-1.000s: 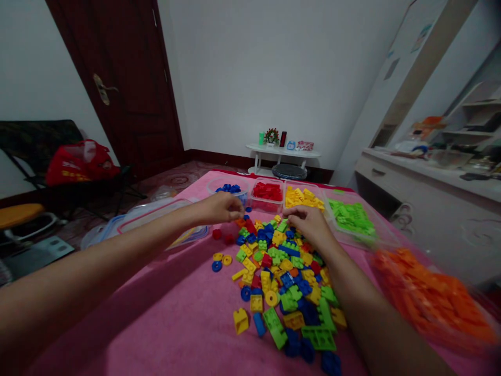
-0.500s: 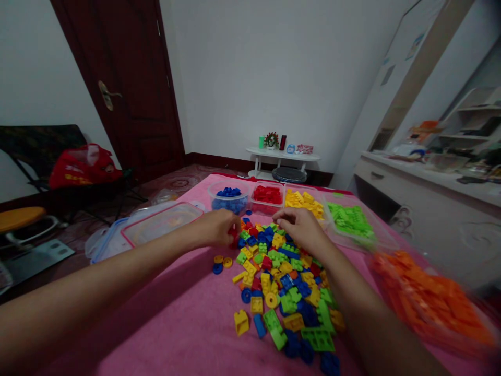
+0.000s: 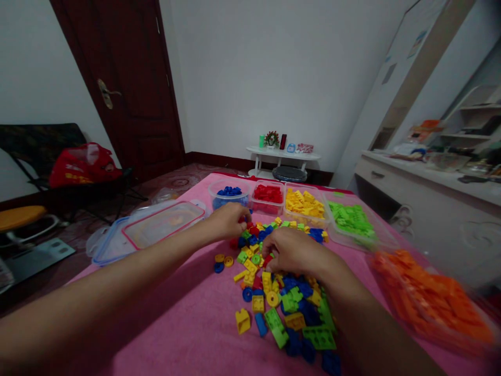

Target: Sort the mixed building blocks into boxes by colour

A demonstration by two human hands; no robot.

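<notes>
A mixed pile of toy building bricks [image 3: 291, 300] in blue, yellow, green and red lies on the pink cloth [image 3: 176, 324]. My right hand [image 3: 291, 249] is over the middle of the pile, thumb and fingers closed around a red brick [image 3: 267, 260]. At the pile's far left edge is my left hand [image 3: 229, 222], its fingers curled down by red and blue bricks; what they hold, if anything, is hidden. Several small wheels [image 3: 228, 261] in yellow and blue lie left of the pile.
Clear containers stand behind the pile with blue bricks [image 3: 229, 192], red bricks [image 3: 268, 194], yellow bricks [image 3: 304, 202] and green bricks [image 3: 352, 219]. A tub of orange bricks [image 3: 434, 297] is at the right. Container lids [image 3: 162, 224] lie at the left.
My right hand has come nearer and lower, from the pile's far edge onto the red brick in its middle. My left hand has shifted slightly right and away from me.
</notes>
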